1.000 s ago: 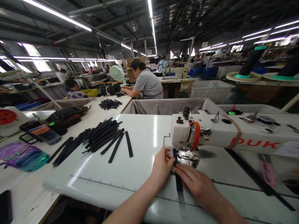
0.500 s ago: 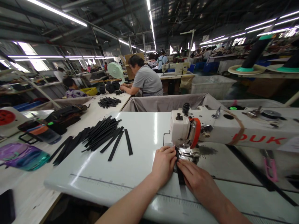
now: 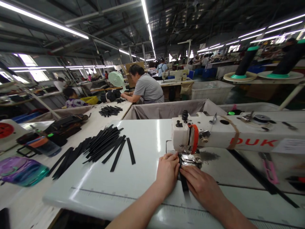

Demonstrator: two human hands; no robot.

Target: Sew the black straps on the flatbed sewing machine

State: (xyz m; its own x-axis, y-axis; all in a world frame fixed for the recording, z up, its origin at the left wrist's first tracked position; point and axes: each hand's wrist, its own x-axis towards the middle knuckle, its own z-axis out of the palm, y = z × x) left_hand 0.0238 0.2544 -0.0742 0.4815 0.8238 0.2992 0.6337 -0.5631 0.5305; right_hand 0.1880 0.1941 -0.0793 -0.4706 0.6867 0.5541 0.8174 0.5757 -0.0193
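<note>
A narrow black strip (image 3: 184,184) lies on the white sewing table (image 3: 124,181), running under the presser foot (image 3: 189,159) of a white sewing machine (image 3: 214,135). My left hand (image 3: 168,171) rests on the strip's left side, fingers curled and pressed against it by the foot. Flat on the strip's right side lies my right hand (image 3: 200,186), fingertips pinning it just before the foot. Only a short piece of strip shows between the two hands.
A loose pile of black strips (image 3: 105,144) lies on the table's left. Further left sit a purple-teal pouch (image 3: 21,170), a bottle (image 3: 40,146) and black bags (image 3: 64,122). Pink snips (image 3: 269,162) lie right of the machine. A person in grey (image 3: 146,87) works at the bench behind.
The strip has fed forward under the presser foot, leaving less of it toward me. Both hands slid forward with it, closer to the foot.
</note>
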